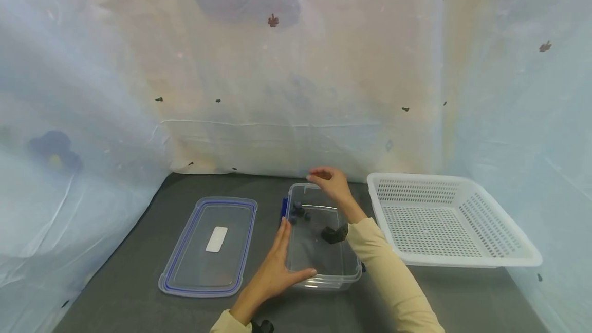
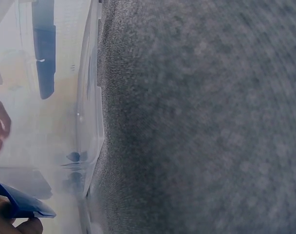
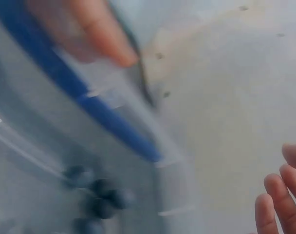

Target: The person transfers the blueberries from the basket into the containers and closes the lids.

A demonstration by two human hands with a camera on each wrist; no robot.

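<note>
A clear plastic food container (image 1: 319,261) stands on the grey table, with a blue latch (image 1: 283,207) folded out along its left side. Several small, dark blue, round fruits like blueberries (image 1: 298,210) lie at its far left inside; the right wrist view shows the berries (image 3: 101,197) blurred. My left hand (image 1: 273,271) rests against the container's left side, fingers straight and thumb spread over the near rim. Above the far right end hovers my right hand (image 1: 334,185), its fingers loosely bent with nothing visible between them. The right wrist view shows its fingertips (image 3: 282,197) apart.
A clear lid (image 1: 199,266) with a blue seal and a white label lies to the left. On the right stands a white perforated basket (image 1: 432,227). Pale patterned plastic sheeting (image 1: 324,91) rises behind and at both sides of the table (image 1: 139,281).
</note>
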